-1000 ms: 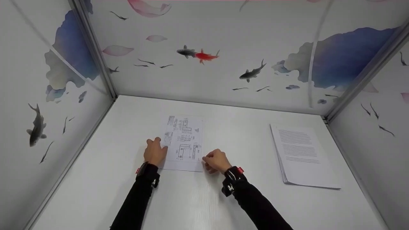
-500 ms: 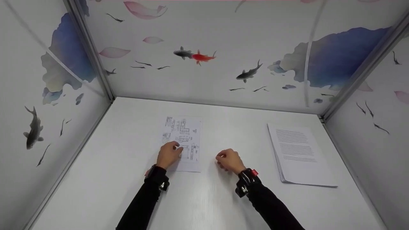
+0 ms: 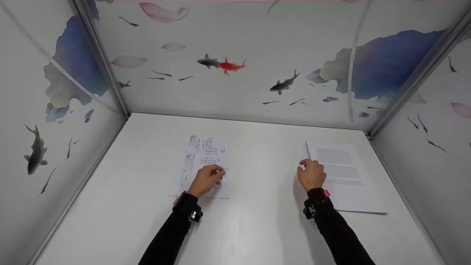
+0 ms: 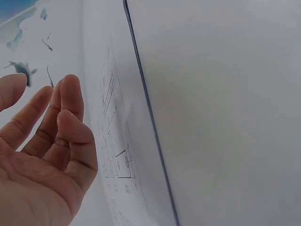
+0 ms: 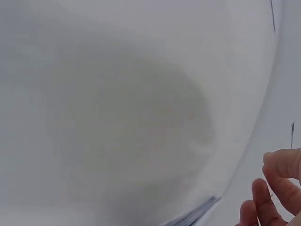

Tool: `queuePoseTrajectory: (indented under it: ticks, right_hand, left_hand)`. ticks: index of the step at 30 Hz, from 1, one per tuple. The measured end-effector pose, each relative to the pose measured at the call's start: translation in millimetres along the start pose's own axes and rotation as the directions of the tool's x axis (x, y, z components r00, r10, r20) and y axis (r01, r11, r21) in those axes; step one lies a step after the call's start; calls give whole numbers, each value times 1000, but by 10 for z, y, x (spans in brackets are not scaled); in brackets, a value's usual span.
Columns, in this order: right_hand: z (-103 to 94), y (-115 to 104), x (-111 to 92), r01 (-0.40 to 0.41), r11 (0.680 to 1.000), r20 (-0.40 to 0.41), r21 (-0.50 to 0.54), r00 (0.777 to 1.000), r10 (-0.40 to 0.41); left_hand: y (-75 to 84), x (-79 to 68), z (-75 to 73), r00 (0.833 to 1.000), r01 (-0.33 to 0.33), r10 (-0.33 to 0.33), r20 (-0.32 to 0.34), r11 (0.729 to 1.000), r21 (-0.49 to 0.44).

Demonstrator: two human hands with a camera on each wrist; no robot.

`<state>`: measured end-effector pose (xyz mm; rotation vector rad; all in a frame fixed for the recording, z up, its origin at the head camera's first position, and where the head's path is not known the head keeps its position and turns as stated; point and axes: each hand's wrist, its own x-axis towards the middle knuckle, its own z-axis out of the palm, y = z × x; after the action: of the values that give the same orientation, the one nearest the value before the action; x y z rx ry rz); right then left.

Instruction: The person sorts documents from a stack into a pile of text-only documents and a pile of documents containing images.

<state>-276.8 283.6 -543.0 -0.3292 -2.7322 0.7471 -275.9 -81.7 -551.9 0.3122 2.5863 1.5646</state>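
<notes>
One drawing [image 3: 198,156] partly behind left fingers [image 3: 211,169]

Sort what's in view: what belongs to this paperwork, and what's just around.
Likely in use:
White rectangular paper with black line drawings, near the left grip
White rectangular paper stack with printed text, near the right grip

Just around:
White flat table
White wall panels with printed fish

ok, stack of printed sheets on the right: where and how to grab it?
I'd take the stack by its left long edge, coming from the left, pinched above and below by the right hand. It lies flat on the table, so only its edges offer a grip; that one is nearest the hand, and the right wrist view shows layering there.
</notes>
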Motion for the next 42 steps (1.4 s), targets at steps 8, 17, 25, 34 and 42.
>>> queuePoseTrajectory:
  ticks: [8,17,25,34,42]
  right_hand:
    - [-209,317,92,-153,978,209,-139,961,180]
    - [-273,514,79,-152,984,244,-93,955,170]
    - [-317,563,78,-211,976,253,-55,943,218]
    - [-331,676,127,-109,992,204,-58,972,119]
    - [-288,712,110,130,982,98,-134,988,-117]
  left_hand:
    - [59,-30,70,998,-5,5,64,1000,-11]
    - [182,-53,159,988,-31,36,151,999,-33]
    - [219,-64,155,976,-70,86,200,994,-84]
    - [178,-58,166,980,-23,42,193,995,-100]
    - [158,-74,200,976,34,-8,219,992,-119]
